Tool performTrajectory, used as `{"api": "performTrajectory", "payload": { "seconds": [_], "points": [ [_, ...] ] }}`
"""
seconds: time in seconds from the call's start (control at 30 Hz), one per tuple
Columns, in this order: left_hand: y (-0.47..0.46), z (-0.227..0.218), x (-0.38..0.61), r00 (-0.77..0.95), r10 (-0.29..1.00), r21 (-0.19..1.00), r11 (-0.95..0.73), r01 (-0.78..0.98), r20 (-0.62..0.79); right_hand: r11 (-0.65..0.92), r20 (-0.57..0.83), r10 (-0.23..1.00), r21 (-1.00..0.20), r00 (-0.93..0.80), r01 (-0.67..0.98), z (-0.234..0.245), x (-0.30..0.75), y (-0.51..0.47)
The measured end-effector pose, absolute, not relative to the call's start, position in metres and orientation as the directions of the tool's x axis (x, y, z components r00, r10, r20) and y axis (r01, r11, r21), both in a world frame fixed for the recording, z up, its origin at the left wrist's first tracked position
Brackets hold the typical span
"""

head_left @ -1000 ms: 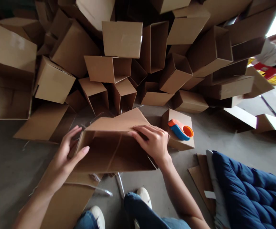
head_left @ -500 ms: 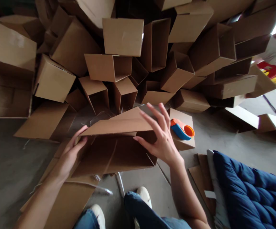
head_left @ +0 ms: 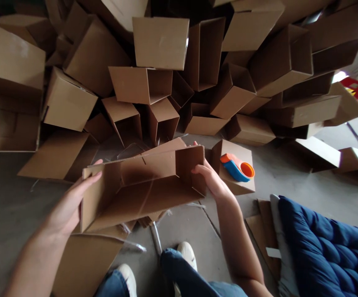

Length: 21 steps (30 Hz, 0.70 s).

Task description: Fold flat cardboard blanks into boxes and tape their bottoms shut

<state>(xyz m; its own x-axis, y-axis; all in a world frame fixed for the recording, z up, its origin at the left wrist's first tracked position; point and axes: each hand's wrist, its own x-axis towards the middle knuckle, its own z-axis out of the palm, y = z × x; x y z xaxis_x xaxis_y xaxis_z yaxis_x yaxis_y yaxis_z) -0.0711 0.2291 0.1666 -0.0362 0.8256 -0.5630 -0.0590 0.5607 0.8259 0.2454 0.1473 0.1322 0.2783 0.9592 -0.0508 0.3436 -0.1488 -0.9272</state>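
Observation:
I hold an open brown cardboard box [head_left: 142, 187] between both hands, its open side facing me. My left hand [head_left: 69, 202] presses flat against the box's left end, fingers over its edge. My right hand [head_left: 208, 179] grips the right end wall, thumb inside and fingers behind. An orange and blue tape dispenser [head_left: 237, 168] lies on a small box [head_left: 239, 187] just right of my right hand.
A tall heap of empty cardboard boxes [head_left: 166, 70] fills the far side. Flat cardboard sheets [head_left: 83, 264] lie under the box by my legs and white shoes [head_left: 187, 251]. A dark blue cushion [head_left: 327, 247] lies at right on the grey floor [head_left: 8, 214].
The box was lying with its top flap folded down; now it is lifted and squared open. My right hand moved from the flap to the right end wall, the left to the left end.

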Motion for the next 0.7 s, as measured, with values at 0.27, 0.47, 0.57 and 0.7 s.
{"api": "performTrajectory", "payload": {
  "seconds": [0.27,0.47,0.57,0.7],
  "points": [
    [0.247,0.172,-0.075,-0.215,0.764,0.791,0.562,-0.242,-0.608,-0.126,-0.168,0.982,-0.921,-0.084,0.369,0.156,0.247,0.138],
    [0.259,0.178,-0.076,-0.232,0.792,0.785,0.429,-0.447,-0.565,-0.225,-0.231,0.964,-0.973,-0.129,0.06,0.126,0.268,0.155],
    [0.264,0.174,-0.08,-0.138,0.836,0.745,0.383,-0.546,-0.531,-0.271,-0.266,0.959,-0.962,-0.095,-0.042,0.108,0.278,0.16],
    [0.272,0.15,-0.091,-0.193,0.824,0.75,0.354,-0.559,-0.533,-0.282,-0.28,0.959,-0.956,-0.037,-0.075,0.097,0.278,0.162]
  ]
}}
